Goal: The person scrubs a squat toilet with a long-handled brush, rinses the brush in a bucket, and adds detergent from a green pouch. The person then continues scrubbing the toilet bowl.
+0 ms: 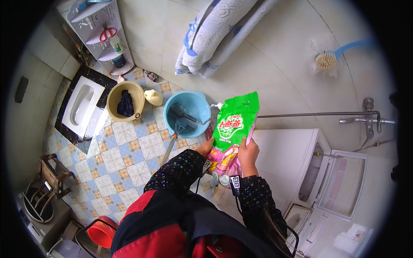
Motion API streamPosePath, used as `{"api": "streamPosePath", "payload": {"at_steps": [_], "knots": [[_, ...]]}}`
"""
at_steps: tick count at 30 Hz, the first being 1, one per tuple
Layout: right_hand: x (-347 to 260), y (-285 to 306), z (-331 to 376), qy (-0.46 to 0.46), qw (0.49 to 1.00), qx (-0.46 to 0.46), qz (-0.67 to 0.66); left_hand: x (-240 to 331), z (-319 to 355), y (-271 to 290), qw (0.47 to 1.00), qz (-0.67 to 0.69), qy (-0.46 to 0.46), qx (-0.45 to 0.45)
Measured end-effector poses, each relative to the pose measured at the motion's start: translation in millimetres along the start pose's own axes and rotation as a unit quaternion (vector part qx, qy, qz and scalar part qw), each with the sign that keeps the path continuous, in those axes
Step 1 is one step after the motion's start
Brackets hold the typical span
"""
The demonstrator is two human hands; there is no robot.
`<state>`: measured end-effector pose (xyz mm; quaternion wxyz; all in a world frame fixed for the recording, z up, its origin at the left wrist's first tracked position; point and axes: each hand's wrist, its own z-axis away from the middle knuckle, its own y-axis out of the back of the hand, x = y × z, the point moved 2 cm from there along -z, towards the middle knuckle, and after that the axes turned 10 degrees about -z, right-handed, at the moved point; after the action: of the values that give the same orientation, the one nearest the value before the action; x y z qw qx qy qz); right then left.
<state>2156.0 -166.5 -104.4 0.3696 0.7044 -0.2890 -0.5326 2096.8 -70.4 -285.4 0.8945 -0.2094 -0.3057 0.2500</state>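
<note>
Left hand (205, 148) is closed round the lower left edge of the detergent bag (232, 133); right hand (248, 154) is wrapped on its right edge, fingers curled over the side. Bag is a soft green-and-pink pouch, held upright at chest height between both hands, above the floor and just in front of the blue basin (188, 112).

Doing this well, as I judge it: keep both grips low and firm, since a soft pouch will sag and fold if held only at the top. Keep the top pointing up until it is over whatever receives it. Opening state can't be read from here.

Surroundings:
- Blue basin sits on the floor, with a dark brush head inside and a long handle sticking out towards the person.
- Yellow basin (125, 101) to its left holds a dark cloth.
- Squat toilet (81, 105) further left, in a black surround.
- Floor (124, 150) is patterned tile in blue, white and tan.
- White washing machine (301, 172) on the right, lid open.
- Metal tap (368, 118) and pipe on the wall above it.
- Blue scrub brush (329, 58) hangs on the wall.
- Folded towels (219, 34) hang up top.
- Corner shelf (105, 38) holds bottles.
- Red bucket (101, 232) near the lower left.
</note>
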Motion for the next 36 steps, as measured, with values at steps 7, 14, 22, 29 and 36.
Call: {"api": "streamPosePath", "payload": {"at_steps": [7,14,22,29,36], "knots": [[9.2,10.3,-6.3,-0.025,0.999,0.022,-0.030,10.9,-18.6,-4.7,0.999,-0.035,0.004,0.016],[25.4,9.6,-10.9,-0.022,0.996,0.028,-0.081,9.8,-35.3,5.5,0.990,-0.057,-0.130,-0.019],[52.3,31.9,40.9,-0.057,0.992,0.050,-0.099,-28.2,-7.9,-9.6,0.993,-0.102,-0.050,0.025],[88.8,39.2,83.3,-0.112,0.959,0.053,-0.256,-27.1,18.5,-22.2,0.995,-0.088,-0.035,0.017],[149.3,59.3,121.6,-0.312,0.780,0.041,-0.541,-2.9,38.5,-45.4,0.948,-0.215,-0.234,-0.003]]}}
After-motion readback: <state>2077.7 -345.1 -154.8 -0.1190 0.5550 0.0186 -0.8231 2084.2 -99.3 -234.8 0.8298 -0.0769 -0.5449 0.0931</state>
